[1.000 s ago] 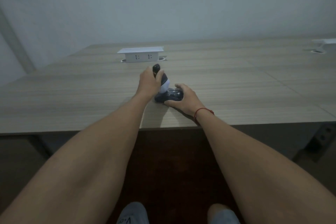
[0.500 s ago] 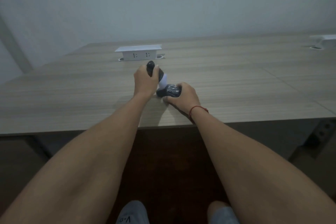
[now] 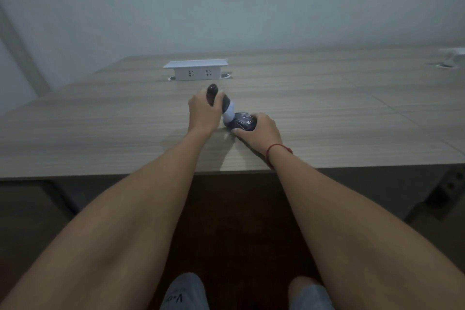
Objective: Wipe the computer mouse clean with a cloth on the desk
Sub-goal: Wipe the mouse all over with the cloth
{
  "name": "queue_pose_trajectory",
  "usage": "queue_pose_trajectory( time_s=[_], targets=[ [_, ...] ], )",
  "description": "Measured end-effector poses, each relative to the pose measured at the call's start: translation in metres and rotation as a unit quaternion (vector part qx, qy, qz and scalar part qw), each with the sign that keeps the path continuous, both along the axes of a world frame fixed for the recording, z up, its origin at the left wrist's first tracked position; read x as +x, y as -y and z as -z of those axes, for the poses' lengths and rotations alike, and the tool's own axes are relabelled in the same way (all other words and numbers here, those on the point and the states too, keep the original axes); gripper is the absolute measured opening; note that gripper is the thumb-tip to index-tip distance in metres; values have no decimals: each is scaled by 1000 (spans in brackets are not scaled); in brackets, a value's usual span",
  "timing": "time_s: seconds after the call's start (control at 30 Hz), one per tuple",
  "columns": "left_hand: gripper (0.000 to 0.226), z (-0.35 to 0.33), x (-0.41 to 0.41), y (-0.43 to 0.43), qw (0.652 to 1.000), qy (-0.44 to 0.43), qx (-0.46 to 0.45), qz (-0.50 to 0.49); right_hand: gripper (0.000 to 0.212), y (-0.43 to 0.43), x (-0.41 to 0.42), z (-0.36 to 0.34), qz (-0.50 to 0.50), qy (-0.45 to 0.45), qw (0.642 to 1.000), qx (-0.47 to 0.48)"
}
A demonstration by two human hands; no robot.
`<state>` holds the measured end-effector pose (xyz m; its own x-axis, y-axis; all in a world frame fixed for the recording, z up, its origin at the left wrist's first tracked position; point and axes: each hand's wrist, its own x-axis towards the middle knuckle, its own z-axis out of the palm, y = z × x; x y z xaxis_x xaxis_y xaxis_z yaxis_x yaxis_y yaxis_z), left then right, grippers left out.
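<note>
Left hand (image 3: 203, 113) fisted round a dark-handled tool (image 3: 221, 102) whose white tip meets the mouse (image 3: 243, 122) at about 4 o'clock from that hand, right hand (image 3: 260, 131) clamping the mouse on the desk (image 3: 100, 133) near its front edge, no cloth visible.
</note>
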<state>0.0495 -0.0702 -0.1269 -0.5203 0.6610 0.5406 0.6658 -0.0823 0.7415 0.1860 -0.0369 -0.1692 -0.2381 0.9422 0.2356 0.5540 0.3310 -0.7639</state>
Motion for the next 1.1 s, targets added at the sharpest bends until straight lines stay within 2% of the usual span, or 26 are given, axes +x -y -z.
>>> queue_pose_trajectory(
  time_s=[0.1, 0.2, 0.3, 0.53, 0.73, 0.8, 0.93, 1.1],
  targets=[
    [32, 5, 13, -8, 1000, -15, -14, 23, 48, -1, 0, 0, 6, -11, 1000, -11],
    [28, 16, 15, -10, 999, 14, -41, -19, 54, 0, 1, 2, 14, -8, 1000, -1],
    [30, 17, 8, -9, 995, -11, -82, -50, 60, 0, -2, 5, 16, -10, 1000, -2],
    [29, 10, 16, -3, 1000, 23, 6, 1, 57, -3, -1, 3, 27, -1, 1000, -6],
    [25, 35, 5, 1, 996, 24, -64, -55, 63, 4, -6, 10, 26, -15, 1000, -8],
    [27, 32, 3, 0, 998, 20, -49, -40, 62, 3, -5, 8, 33, -4, 999, -5],
    [32, 19, 10, -2, 998, 64, 15, -27, 59, -1, -2, 0, 47, 13, 999, 2],
    [27, 29, 16, -5, 993, 90, -34, -72, 65, 5, 0, 0, 39, -20, 999, 11]
  ],
)
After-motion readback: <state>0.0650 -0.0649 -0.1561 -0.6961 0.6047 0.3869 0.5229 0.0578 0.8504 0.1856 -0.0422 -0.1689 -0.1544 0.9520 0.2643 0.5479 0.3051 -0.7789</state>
